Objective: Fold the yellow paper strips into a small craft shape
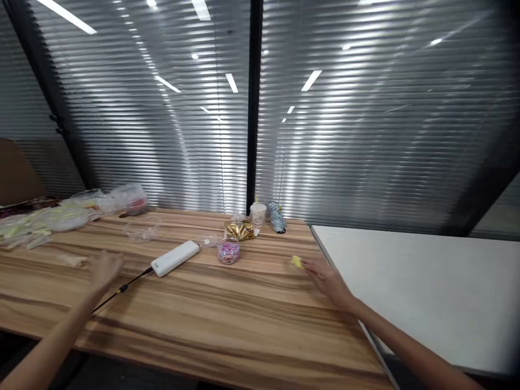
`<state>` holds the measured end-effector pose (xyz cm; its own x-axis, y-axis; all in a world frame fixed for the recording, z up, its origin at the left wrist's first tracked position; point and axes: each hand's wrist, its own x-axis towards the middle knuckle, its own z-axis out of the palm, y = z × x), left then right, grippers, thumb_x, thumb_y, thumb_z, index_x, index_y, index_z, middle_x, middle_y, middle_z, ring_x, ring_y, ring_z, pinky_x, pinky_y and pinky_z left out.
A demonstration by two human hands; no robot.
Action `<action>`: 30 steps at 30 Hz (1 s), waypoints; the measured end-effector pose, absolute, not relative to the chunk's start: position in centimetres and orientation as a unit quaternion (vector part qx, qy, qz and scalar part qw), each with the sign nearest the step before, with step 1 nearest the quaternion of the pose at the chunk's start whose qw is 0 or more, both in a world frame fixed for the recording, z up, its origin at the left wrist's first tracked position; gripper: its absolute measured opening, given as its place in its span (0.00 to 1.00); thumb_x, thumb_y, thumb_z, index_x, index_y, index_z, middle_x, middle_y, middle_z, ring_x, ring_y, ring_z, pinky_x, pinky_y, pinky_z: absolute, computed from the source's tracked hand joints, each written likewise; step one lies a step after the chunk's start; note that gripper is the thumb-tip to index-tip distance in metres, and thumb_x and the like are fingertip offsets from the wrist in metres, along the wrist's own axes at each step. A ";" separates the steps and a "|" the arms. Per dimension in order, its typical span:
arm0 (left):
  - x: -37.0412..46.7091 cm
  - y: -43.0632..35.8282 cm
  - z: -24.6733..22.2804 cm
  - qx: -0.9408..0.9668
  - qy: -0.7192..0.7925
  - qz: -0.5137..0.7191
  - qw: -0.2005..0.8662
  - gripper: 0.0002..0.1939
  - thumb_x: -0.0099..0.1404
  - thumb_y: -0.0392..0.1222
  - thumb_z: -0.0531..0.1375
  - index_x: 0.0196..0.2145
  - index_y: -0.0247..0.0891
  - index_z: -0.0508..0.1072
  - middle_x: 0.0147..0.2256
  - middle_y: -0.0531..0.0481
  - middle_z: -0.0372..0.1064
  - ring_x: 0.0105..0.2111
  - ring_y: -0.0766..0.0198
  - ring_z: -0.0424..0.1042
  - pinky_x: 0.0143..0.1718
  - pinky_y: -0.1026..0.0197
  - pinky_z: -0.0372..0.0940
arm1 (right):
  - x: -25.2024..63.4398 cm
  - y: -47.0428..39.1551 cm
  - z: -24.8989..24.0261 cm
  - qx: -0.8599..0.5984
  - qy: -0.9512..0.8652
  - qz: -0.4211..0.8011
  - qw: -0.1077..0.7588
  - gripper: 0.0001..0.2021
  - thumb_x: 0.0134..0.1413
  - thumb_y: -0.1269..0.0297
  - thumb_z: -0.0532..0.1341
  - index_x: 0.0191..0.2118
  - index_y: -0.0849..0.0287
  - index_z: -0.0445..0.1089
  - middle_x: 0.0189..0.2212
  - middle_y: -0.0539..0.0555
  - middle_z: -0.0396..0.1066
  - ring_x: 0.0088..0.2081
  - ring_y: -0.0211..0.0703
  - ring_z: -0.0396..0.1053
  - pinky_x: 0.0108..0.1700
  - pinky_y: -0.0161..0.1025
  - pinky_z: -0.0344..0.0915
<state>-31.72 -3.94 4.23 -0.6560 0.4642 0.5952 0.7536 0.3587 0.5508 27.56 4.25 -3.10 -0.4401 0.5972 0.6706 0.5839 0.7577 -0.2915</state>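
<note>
Right hand (327,278) pinching yellow piece (297,262), left hand (105,267)

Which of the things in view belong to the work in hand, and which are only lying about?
In hand, it seems:
yellow piece in the right hand
pale item beside the left hand, grip unclear

Lying about, apparently:
white box with black cable
small tub of coloured bits
gold bag
paper cup
</note>
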 end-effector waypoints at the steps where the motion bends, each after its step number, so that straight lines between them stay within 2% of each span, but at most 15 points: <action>1: -30.7 -3.7 3.3 -0.393 -0.803 -0.416 0.167 0.09 0.51 0.45 0.54 0.25 0.37 0.58 0.32 0.44 0.66 0.46 0.45 0.60 0.44 0.36 0.56 | 25.3 3.8 -2.9 -0.326 -0.865 0.025 0.380 0.13 0.56 0.64 0.51 0.43 0.54 0.69 0.42 0.53 0.70 0.43 0.42 0.68 0.46 0.41 0.65; 4: -25.2 -2.0 1.1 -0.556 -0.704 -0.408 0.171 0.10 0.54 0.43 0.50 0.32 0.35 0.64 0.41 0.39 0.65 0.50 0.49 0.58 0.50 0.46 0.55 | 19.9 3.3 -3.2 -0.277 -0.891 0.065 0.354 0.12 0.57 0.66 0.51 0.42 0.55 0.70 0.42 0.53 0.70 0.42 0.42 0.68 0.44 0.40 0.66; 7: -18.1 -0.1 0.6 -0.672 -0.606 -0.403 0.136 0.15 0.59 0.43 0.47 0.39 0.34 0.66 0.44 0.39 0.64 0.48 0.55 0.62 0.50 0.52 0.57 | 16.7 3.9 -4.3 -0.289 -0.884 0.072 0.361 0.12 0.56 0.68 0.52 0.41 0.57 0.70 0.43 0.56 0.69 0.44 0.42 0.67 0.46 0.41 0.64; 10: -11.9 1.5 0.9 -0.757 -0.541 -0.354 0.093 0.15 0.63 0.41 0.45 0.41 0.36 0.67 0.41 0.43 0.68 0.43 0.59 0.65 0.50 0.53 0.56 | 15.7 4.6 -5.2 -0.297 -0.881 0.067 0.362 0.12 0.54 0.69 0.52 0.41 0.57 0.70 0.44 0.56 0.68 0.45 0.42 0.66 0.47 0.41 0.63; 13: -8.3 2.7 0.9 -0.774 -0.540 -0.313 0.111 0.15 0.64 0.40 0.44 0.35 0.37 0.70 0.37 0.44 0.71 0.40 0.59 0.67 0.51 0.51 0.53 | 15.9 4.7 -5.5 -0.307 -0.880 0.059 0.357 0.12 0.53 0.72 0.52 0.41 0.57 0.69 0.45 0.55 0.68 0.45 0.41 0.65 0.48 0.40 0.62; 17: -7.4 4.0 0.1 -0.737 -0.588 -0.297 0.152 0.16 0.63 0.41 0.46 0.31 0.35 0.72 0.35 0.41 0.71 0.39 0.55 0.67 0.46 0.51 0.57 | 16.0 4.2 -4.8 -0.346 -0.874 0.024 0.340 0.14 0.48 0.76 0.53 0.40 0.59 0.67 0.43 0.55 0.68 0.45 0.42 0.64 0.49 0.39 0.59; 20: -8.1 4.3 -0.4 -0.738 -0.584 -0.302 0.150 0.17 0.63 0.42 0.46 0.30 0.35 0.72 0.34 0.42 0.71 0.39 0.55 0.66 0.45 0.51 0.57 | 15.8 3.8 -4.2 -0.377 -0.869 -0.003 0.322 0.13 0.46 0.76 0.54 0.39 0.59 0.67 0.41 0.55 0.68 0.43 0.44 0.63 0.47 0.40 0.58; 27: -8.9 3.7 -0.6 -0.746 -0.570 -0.326 0.110 0.19 0.63 0.44 0.44 0.26 0.36 0.71 0.32 0.43 0.71 0.38 0.55 0.66 0.46 0.51 0.56 | 15.8 3.4 -3.7 -0.376 -0.875 -0.040 0.303 0.09 0.50 0.74 0.53 0.38 0.60 0.65 0.39 0.56 0.68 0.42 0.42 0.62 0.46 0.39 0.56; 30: -9.0 3.7 -0.6 -0.744 -0.564 -0.346 0.094 0.20 0.64 0.45 0.43 0.29 0.36 0.71 0.34 0.43 0.72 0.39 0.55 0.66 0.46 0.51 0.56 | 15.8 3.4 -3.7 -0.372 -0.876 -0.045 0.304 0.09 0.49 0.72 0.55 0.38 0.59 0.65 0.41 0.55 0.67 0.44 0.42 0.61 0.47 0.40 0.55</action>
<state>-8.96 3.65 -0.63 0.1251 0.7743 0.6203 0.9042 -0.3464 0.2500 15.79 3.35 -3.69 -0.5385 0.6242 0.5660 0.6788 0.7193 -0.1475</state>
